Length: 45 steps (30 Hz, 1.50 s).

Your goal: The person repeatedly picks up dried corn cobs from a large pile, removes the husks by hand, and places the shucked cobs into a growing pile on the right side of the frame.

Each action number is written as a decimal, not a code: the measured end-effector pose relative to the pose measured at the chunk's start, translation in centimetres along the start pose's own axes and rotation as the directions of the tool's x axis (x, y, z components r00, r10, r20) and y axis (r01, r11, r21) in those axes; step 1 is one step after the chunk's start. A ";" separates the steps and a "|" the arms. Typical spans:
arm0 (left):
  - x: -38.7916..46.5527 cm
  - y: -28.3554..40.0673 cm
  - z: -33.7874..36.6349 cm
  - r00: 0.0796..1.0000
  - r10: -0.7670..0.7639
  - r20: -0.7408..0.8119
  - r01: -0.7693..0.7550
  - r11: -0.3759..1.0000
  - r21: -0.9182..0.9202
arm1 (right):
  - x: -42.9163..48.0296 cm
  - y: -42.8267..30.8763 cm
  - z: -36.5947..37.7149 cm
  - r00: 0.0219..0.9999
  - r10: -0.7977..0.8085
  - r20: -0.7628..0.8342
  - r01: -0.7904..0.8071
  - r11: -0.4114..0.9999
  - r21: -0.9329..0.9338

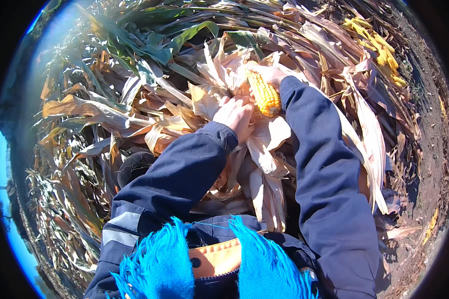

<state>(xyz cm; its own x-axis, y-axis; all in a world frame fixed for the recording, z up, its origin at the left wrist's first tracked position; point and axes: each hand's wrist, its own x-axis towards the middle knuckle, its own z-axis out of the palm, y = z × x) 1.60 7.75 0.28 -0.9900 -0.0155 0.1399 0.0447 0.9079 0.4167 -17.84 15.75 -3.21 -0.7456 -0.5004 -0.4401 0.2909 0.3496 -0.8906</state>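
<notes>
A yellow ear of corn [263,95], bare of husk along its visible side, lies tilted between my two hands. My right hand [271,76] is closed around its upper end, with part of the fingers hidden behind the kernels. Just left of the ear, my left hand [236,114] is bunched with curled fingers against the dry husk leaves [205,101]. What those fingers pinch is hidden, so I cannot tell if they hold the husk. More pale husks [267,157] hang below the ear towards my lap.
Dry corn stalks and leaves [93,112] are heaped all around, with greener leaves [149,48] at the upper left. Several husked yellow ears [381,48] lie piled at the upper right. Bare soil [430,149] runs along the right. A blue fringed scarf [164,261] hangs over my front.
</notes>
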 end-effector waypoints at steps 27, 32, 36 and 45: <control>14.3 -0.5 11.3 0.853 0.083 0.515 -0.166 0.979 0.118 | 15.3 9.8 -31.6 0.706 -0.492 -0.509 0.212 0.833 -0.511; 14.9 0.0 14.3 0.883 0.061 0.466 -0.195 0.950 0.244 | 19.3 7.9 -37.1 0.451 -0.663 -0.598 -0.052 0.649 -0.759; 17.1 0.5 15.2 0.807 -0.016 0.590 -0.095 0.983 0.157 | 19.3 4.3 -42.1 0.434 -0.770 -0.467 -0.180 0.434 -0.883; 21.2 -0.6 20.1 0.785 -0.071 0.615 -0.063 0.979 0.194 | 17.1 0.3 -47.5 0.663 -0.446 -0.601 -0.426 0.435 -0.793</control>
<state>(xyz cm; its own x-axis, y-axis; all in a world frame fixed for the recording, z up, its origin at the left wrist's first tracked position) -22.08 15.32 -15.06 -0.8628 0.1805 -0.4722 0.0800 0.9710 0.2251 -58.98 44.87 -5.51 -0.9846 -0.0118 0.1743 -0.0311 0.9936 -0.1087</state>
